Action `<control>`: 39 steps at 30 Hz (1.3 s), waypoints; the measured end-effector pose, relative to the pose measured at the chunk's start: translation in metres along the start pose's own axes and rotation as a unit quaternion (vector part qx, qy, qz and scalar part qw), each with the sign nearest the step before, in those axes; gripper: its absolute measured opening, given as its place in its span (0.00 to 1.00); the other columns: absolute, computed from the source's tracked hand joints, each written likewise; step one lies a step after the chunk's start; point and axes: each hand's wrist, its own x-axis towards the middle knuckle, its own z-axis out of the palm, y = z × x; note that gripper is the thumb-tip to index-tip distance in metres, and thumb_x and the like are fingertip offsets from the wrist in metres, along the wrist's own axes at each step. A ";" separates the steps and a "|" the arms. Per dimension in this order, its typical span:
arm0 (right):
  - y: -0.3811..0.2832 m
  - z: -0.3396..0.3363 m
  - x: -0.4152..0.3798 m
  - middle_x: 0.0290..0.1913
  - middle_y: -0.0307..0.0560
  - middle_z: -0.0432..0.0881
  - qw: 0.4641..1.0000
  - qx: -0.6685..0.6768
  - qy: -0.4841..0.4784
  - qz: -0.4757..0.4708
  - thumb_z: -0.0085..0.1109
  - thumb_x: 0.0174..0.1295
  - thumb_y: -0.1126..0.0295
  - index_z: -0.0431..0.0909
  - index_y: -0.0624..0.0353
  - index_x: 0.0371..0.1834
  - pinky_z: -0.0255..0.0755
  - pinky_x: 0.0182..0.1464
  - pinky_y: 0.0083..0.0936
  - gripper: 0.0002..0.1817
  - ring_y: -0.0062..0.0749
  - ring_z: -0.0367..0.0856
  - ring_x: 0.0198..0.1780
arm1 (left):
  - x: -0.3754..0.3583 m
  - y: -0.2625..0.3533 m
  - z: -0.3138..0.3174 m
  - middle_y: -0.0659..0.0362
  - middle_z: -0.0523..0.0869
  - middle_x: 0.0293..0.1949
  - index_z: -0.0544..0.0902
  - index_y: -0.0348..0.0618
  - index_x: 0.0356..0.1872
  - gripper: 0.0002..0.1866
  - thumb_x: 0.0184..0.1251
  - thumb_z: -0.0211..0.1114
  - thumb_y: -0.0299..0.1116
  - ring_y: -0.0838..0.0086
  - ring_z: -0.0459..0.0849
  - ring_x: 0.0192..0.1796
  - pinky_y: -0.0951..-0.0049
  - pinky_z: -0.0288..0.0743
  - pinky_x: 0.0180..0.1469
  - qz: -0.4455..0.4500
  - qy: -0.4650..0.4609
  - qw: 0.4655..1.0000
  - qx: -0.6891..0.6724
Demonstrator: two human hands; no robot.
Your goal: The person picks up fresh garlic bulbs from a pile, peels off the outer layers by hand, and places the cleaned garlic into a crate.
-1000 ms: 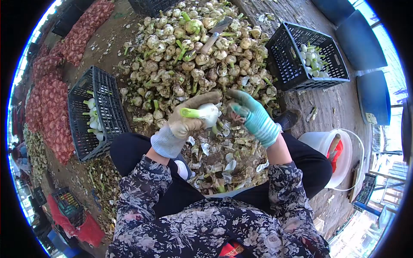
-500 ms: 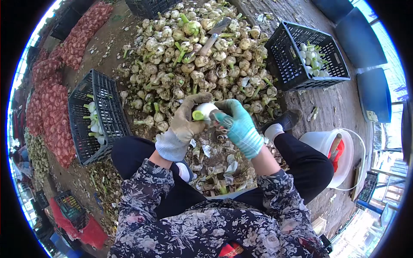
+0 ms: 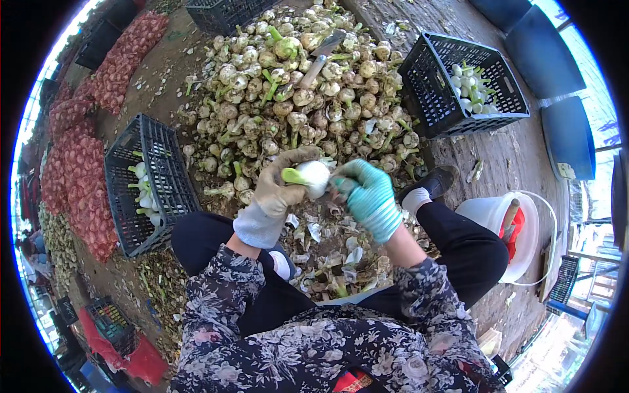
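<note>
My left hand [image 3: 278,187], in a tan-palmed work glove, is closed around a peeled white garlic bulb [image 3: 312,178] whose short green stem points left. Close to the bulb's right side is my right hand [image 3: 365,196] in a teal striped glove. Its fingers are curled together at the bulb's edge, and something small and dark shows between them that I cannot make out. Beyond both hands rises a heap of unpeeled garlic bulbs [image 3: 295,98], soiled and brownish. A knife [image 3: 314,71] with a worn handle lies on top of the heap.
Black crates with white bulbs stand at left [image 3: 147,229] and right [image 3: 429,98]. A white bucket [image 3: 524,255] holding a red cloth and a wooden-handled tool sits by my right knee. Red mesh sacks [image 3: 78,187] line the left. Peelings [image 3: 341,262] cover the ground between my legs.
My right hand has shifted slightly right and down, uncovering more of the white bulb. The bulb has turned a little in my left hand, its stem now pointing more to the left.
</note>
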 end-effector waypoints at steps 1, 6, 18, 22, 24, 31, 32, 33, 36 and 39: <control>0.005 -0.004 0.006 0.27 0.41 0.80 0.998 0.051 -0.002 0.028 0.58 0.56 0.78 0.76 0.64 0.35 0.72 0.30 0.19 0.04 0.17 0.73 0.27 | -0.001 0.001 0.001 0.53 0.75 0.54 0.68 0.34 0.57 0.36 0.40 0.71 0.21 0.66 0.76 0.56 0.66 0.74 0.56 0.005 -0.017 0.999 -0.029; 0.013 -0.001 0.000 0.26 0.43 0.80 0.998 0.041 -0.025 0.027 0.57 0.57 0.78 0.77 0.62 0.33 0.72 0.28 0.22 0.02 0.22 0.75 0.25 | 0.001 0.001 0.010 0.53 0.77 0.51 0.68 0.35 0.58 0.40 0.37 0.74 0.28 0.63 0.78 0.53 0.65 0.74 0.56 -0.023 -0.051 0.991 -0.122; -0.001 -0.026 0.016 0.42 0.50 0.78 0.919 0.260 -0.201 0.217 0.58 0.60 0.67 0.67 0.66 0.53 0.81 0.35 0.32 0.21 0.31 0.80 0.39 | 0.000 0.003 0.014 0.51 0.77 0.49 0.70 0.32 0.54 0.35 0.35 0.65 0.21 0.60 0.78 0.50 0.59 0.70 0.58 -0.074 -0.056 0.973 -0.211; 0.016 -0.027 0.010 0.38 0.46 0.79 0.933 0.295 -0.082 0.188 0.59 0.59 0.68 0.69 0.66 0.49 0.78 0.34 0.25 0.18 0.26 0.79 0.36 | 0.002 0.003 0.006 0.51 0.77 0.50 0.69 0.32 0.55 0.36 0.32 0.61 0.19 0.62 0.78 0.52 0.61 0.72 0.57 -0.053 -0.051 0.990 -0.121; 0.018 -0.015 0.011 0.38 0.45 0.79 0.945 0.284 -0.074 0.147 0.59 0.59 0.69 0.70 0.66 0.47 0.76 0.35 0.21 0.17 0.24 0.78 0.36 | 0.002 -0.004 0.007 0.52 0.76 0.51 0.70 0.33 0.54 0.36 0.30 0.59 0.18 0.63 0.76 0.54 0.63 0.71 0.59 -0.033 -0.031 0.996 -0.075; 0.001 -0.018 0.005 0.33 0.44 0.79 0.933 0.284 -0.069 0.212 0.53 0.60 0.79 0.73 0.68 0.48 0.69 0.26 0.12 0.12 0.18 0.75 0.28 | -0.002 0.002 0.011 0.54 0.76 0.53 0.70 0.35 0.55 0.37 0.37 0.73 0.27 0.63 0.77 0.53 0.62 0.73 0.56 -0.028 -0.065 0.987 -0.144; 0.003 -0.017 0.000 0.33 0.44 0.79 0.946 0.258 -0.055 0.191 0.53 0.60 0.79 0.73 0.68 0.47 0.69 0.26 0.12 0.12 0.18 0.75 0.28 | -0.003 0.004 0.015 0.54 0.75 0.53 0.70 0.35 0.55 0.37 0.37 0.74 0.29 0.62 0.77 0.53 0.62 0.74 0.55 -0.022 -0.047 0.989 -0.140; 0.002 -0.017 -0.002 0.33 0.44 0.79 0.958 0.230 -0.041 0.165 0.54 0.60 0.79 0.74 0.68 0.45 0.69 0.26 0.12 0.11 0.17 0.75 0.28 | -0.003 0.004 0.013 0.54 0.75 0.53 0.70 0.35 0.56 0.37 0.37 0.74 0.29 0.62 0.77 0.53 0.63 0.73 0.56 -0.034 -0.028 0.994 -0.096; -0.004 0.004 -0.012 0.29 0.41 0.80 0.998 0.042 -0.010 0.050 0.61 0.56 0.74 0.76 0.65 0.38 0.70 0.28 0.15 0.09 0.18 0.76 0.27 | 0.006 -0.007 0.005 0.51 0.75 0.52 0.67 0.36 0.58 0.39 0.40 0.75 0.28 0.63 0.77 0.53 0.66 0.77 0.52 -0.011 -0.026 0.998 -0.058; 0.001 0.012 -0.004 0.27 0.42 0.79 0.994 -0.092 0.032 -0.057 0.58 0.55 0.78 0.76 0.64 0.35 0.70 0.29 0.18 0.05 0.20 0.76 0.26 | 0.009 -0.008 0.008 0.51 0.75 0.52 0.67 0.35 0.57 0.34 0.46 0.72 0.27 0.65 0.77 0.52 0.69 0.77 0.49 0.037 0.012 0.999 0.024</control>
